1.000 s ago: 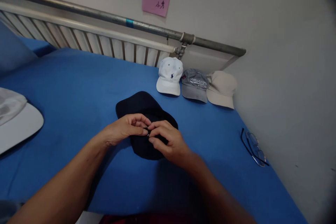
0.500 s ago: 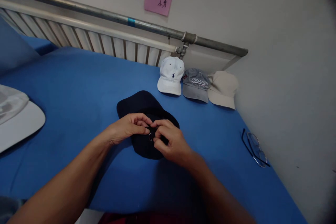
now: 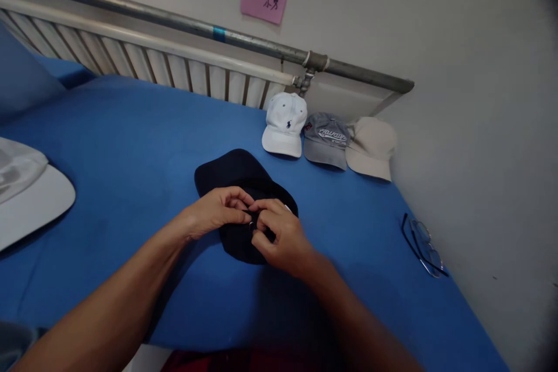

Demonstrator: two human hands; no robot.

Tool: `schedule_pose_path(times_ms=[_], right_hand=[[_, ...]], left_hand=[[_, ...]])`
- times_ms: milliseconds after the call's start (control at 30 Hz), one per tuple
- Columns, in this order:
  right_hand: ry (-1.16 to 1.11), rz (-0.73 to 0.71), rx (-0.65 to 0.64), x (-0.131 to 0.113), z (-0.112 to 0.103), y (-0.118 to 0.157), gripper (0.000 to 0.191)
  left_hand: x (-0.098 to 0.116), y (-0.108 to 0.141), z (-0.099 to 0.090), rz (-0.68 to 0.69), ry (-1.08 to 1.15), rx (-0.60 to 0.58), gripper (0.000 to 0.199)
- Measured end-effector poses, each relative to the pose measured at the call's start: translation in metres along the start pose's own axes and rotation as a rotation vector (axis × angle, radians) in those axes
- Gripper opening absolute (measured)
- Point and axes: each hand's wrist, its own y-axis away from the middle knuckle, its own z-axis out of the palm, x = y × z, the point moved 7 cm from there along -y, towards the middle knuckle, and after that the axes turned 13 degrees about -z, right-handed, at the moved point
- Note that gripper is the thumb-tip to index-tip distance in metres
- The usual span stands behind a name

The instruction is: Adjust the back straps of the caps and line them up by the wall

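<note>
A dark navy cap lies on the blue surface in front of me, its brim pointing to the upper left. My left hand pinches the cap's strap area from the left. From the right, my right hand grips the same part with bent fingers, its fingertips nearly touching those of the left. Between the two hands shows a small shiny metal buckle, partly covered by fingers. The strap itself is mostly hidden.
A white cap, a grey cap and a beige cap stand in a row by the radiator. Glasses lie near the right edge. Another white cap is at far left.
My right fingers have shifted slightly left over the buckle, which now shows less. A small white bit now shows beside my right knuckles. The dark cap stays in place.
</note>
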Motion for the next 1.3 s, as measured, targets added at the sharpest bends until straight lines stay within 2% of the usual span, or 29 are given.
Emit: schedule_pose_path(times_ms=[233, 433, 633, 1000, 1167, 1300], right_hand=[[0.017, 0.014, 0.032, 0.001, 0.002, 0.001, 0.018], [0.061, 0.048, -0.005, 0.003, 0.002, 0.000, 0.018], [0.115, 0.051, 0.004, 0.002, 0.002, 0.001, 0.017], [-0.023, 0.049, -0.012, 0.006, -0.004, 0.001, 0.008], [-0.060, 0.049, -0.067, 0.007, -0.011, 0.001, 0.013], [-0.075, 0.036, -0.067, 0.008, -0.011, 0.000, 0.009]], left_hand=[[0.001, 0.000, 0.001, 0.018, -0.031, 0.008, 0.031], [0.002, 0.001, -0.001, 0.033, -0.047, 0.039, 0.031], [0.001, 0.001, 0.000, 0.034, -0.038, 0.018, 0.035], [0.003, 0.002, -0.004, 0.064, -0.034, 0.055, 0.034], [0.003, 0.003, -0.004, 0.048, -0.047, 0.073, 0.034], [0.003, 0.002, -0.004, 0.039, -0.035, 0.075, 0.034]])
